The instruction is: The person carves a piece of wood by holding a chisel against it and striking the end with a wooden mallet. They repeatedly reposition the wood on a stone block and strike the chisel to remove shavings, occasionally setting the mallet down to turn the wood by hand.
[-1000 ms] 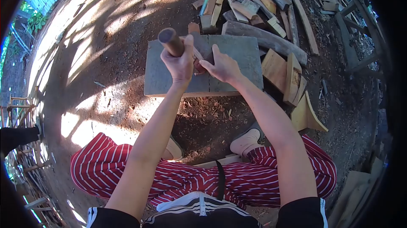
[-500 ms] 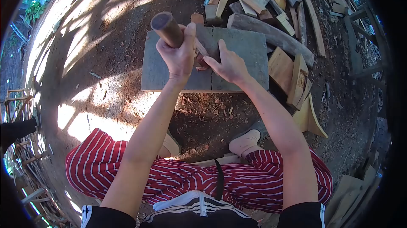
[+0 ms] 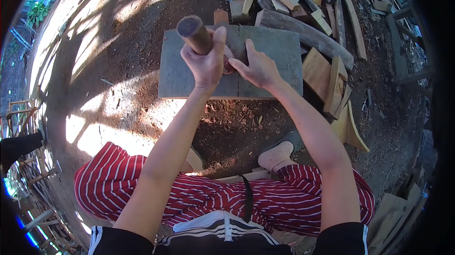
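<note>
My left hand [image 3: 204,63] is closed around a thick, dark brown round wooden handle [image 3: 195,34], its flat end tilted up toward me. Whatever is at the handle's lower end is mostly hidden by the hand. Just right of it, a small reddish-brown piece [image 3: 228,66] shows on the grey board top [image 3: 182,82]. My right hand [image 3: 260,69] lies low over the board, thumb and index finger stretched apart. Its thumb tip meets the reddish-brown piece; the other fingers are hidden. A brown wooden end [image 3: 221,17] sticks out past the board's far edge.
Wood offcuts [image 3: 284,1] and a long curved beam [image 3: 308,37] lie behind and right of the board. Thicker blocks [image 3: 317,74] rest at its right side. Shavings [image 3: 241,117] cover the dirt below. At the left edge a dark-clad leg [image 3: 21,148] shows.
My left hand and the handle have shifted slightly right, closer to the right hand. The right hand has barely moved. The whole view has shifted a little.
</note>
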Tool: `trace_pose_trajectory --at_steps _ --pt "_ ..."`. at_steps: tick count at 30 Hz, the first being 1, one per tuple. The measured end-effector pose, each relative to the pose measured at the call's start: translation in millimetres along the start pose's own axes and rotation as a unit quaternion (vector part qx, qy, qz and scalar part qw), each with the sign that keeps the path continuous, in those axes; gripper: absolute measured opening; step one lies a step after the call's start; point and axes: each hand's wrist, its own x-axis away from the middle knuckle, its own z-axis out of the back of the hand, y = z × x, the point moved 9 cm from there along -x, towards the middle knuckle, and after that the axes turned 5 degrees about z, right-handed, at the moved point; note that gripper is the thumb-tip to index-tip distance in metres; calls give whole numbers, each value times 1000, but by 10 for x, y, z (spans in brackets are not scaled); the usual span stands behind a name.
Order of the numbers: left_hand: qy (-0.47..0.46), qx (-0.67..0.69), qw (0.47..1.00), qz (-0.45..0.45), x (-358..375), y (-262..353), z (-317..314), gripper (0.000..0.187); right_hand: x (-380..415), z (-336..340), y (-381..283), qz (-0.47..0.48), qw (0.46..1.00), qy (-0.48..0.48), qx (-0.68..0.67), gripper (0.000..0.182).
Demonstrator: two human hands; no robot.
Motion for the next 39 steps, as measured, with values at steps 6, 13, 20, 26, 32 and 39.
trace_pose_trajectory --at_steps 6,13,20,26,32,39 --pt "-17 -16 999 -22 33 -14 -73 19 -39 130 -44 -5 999 -37 21 70" --pt "-4 -21 999 -49 52 -18 -69 14 53 1710 -1081 176 958 144 -176 59" --pt "-12 134 988 -72 35 -1100 243 32 545 1597 -1756 216 960 28 176 51" --pt "-14 258 959 113 104 -1379 154 38 822 2194 -2086 331 910 249 6 49" --pt "-31 375 886 270 -2 -1145 -208 46 571 1683 -1750 228 944 89 219 51" --pt "40 183 982 38 25 -281 -35 28 551 1697 -1780 214 951 134 178 49"
